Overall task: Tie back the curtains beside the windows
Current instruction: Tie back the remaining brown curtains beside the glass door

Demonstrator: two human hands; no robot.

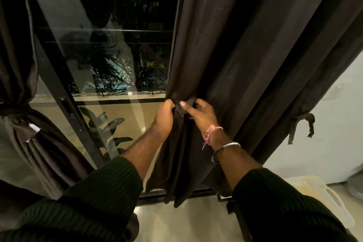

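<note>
A dark brown curtain (245,49) hangs on the right of the window, in front of me. My left hand (164,119) grips its inner edge, fingers curled round the bunched cloth. My right hand (198,114) pinches a fold of the same curtain just beside it, thumb on top. A dark fabric tie-back (302,124) hangs loose from the curtain's far right edge, near the wall. On the left, a second dark curtain (25,127) is gathered and bound at its waist.
A black-framed sliding glass door (110,61) shows a dark balcony with railing and plants. A white wall (334,143) stands at the right. A pale plastic basket (322,194) sits on the floor at lower right, by a dark frame leg.
</note>
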